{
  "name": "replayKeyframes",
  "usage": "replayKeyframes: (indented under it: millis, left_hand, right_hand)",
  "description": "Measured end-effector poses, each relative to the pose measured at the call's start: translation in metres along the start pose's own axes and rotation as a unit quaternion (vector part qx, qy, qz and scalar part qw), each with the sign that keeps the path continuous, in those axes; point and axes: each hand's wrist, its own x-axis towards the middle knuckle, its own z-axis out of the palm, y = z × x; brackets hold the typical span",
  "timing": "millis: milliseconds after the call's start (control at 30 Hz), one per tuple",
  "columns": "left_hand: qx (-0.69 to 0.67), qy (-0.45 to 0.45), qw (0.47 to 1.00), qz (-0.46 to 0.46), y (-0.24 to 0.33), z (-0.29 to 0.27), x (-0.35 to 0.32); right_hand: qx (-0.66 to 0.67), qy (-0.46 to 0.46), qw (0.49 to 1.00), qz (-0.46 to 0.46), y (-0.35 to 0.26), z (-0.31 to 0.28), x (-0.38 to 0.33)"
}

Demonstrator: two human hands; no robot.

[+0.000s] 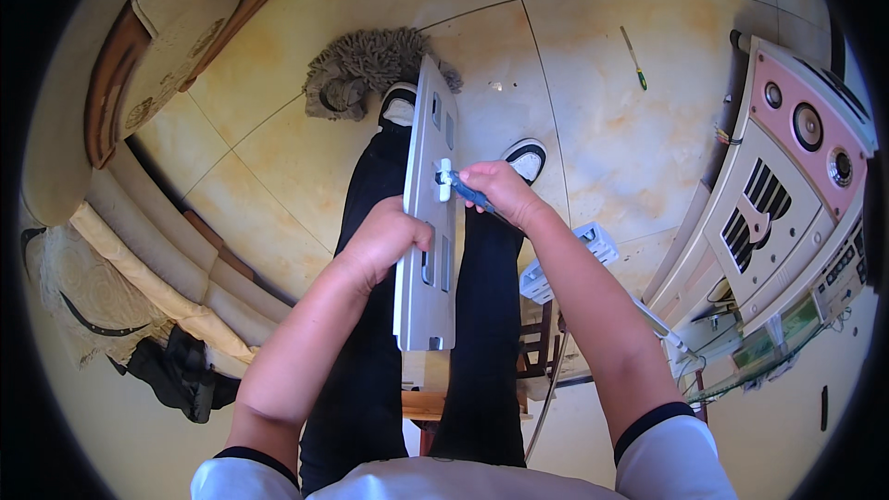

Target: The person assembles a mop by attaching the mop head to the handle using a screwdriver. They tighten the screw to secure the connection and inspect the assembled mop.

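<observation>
A flat white panel [417, 287] with rectangular cutouts stands on edge between my legs, its long side running away from me. My left hand [389, 236] is closed on its left edge, fingers hooked around the side. My right hand [505, 190] grips a blue-handled tool [472, 195]. Its pale white and light-green head [445, 181] touches the panel's right face, at about the middle of its length. The head looks like that of a small brush, but its exact kind is unclear.
On the tiled floor lie a green-handled, thin-bladed tool [634, 60] and a grey shaggy mat [370, 60]. A pink-and-white speaker unit [796, 157] with exposed wires stands at the right. Light-blue plastic baskets [593, 241] sit near my right forearm. A beige sofa [176, 231] lines the left.
</observation>
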Motion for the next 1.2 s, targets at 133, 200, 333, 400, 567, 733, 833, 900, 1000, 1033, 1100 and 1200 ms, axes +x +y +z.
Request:
replayKeyframes:
  millis: [133,200,333,400,567,733,833,900,1000,1033,1100,1200]
  left_hand:
    - [-0.01,-0.004,1.0,-0.012,0.005,-0.002,-0.001]
    - [-0.012,-0.004,1.0,-0.009,0.002,-0.003,0.0]
    - [0.005,0.001,1.0,0.003,-0.003,0.0,0.0]
    - [0.014,0.011,1.0,0.007,-0.004,0.007,-0.001]
    - [0.228,0.057,0.969,0.074,-0.021,0.022,0.01]
    - [0.316,0.078,0.939,0.111,-0.02,0.036,0.013]
    - [0.335,0.079,0.932,0.114,-0.012,0.034,0.014]
    - [0.337,0.084,0.932,0.106,-0.009,0.033,0.015]
    - [0.331,0.08,0.936,0.088,-0.017,0.038,0.014]
    - [0.328,0.08,0.937,0.088,-0.016,0.04,0.014]
    - [0.3,0.07,0.948,0.083,-0.015,0.044,0.016]
    - [0.243,0.044,0.966,0.081,-0.014,0.035,0.015]
  right_hand:
    - [-0.01,0.0,1.0,-0.02,-0.002,0.001,-0.001]
    - [-0.043,0.015,0.999,-0.02,-0.002,0.004,0.0]
    - [-0.066,0.031,0.997,0.007,-0.005,0.008,-0.002]
    - [-0.067,0.039,0.997,0.012,-0.001,0.007,-0.002]
    - [-0.15,0.117,0.981,-0.019,0.027,0.006,0.003]
    - [-0.168,0.125,0.978,-0.007,0.01,0.0,0.006]
    - [-0.177,0.125,0.976,0.003,0.015,0.003,0.009]
    - [-0.154,0.132,0.979,0.016,0.014,0.004,0.013]
    - [-0.164,0.14,0.976,0.027,0.005,0.002,0.006]
    - [-0.177,0.152,0.972,0.024,0.004,0.001,0.003]
    - [-0.201,0.177,0.963,0.019,0.0,0.0,-0.002]
    - [-0.227,0.2,0.953,0.024,-0.012,0.009,-0.011]
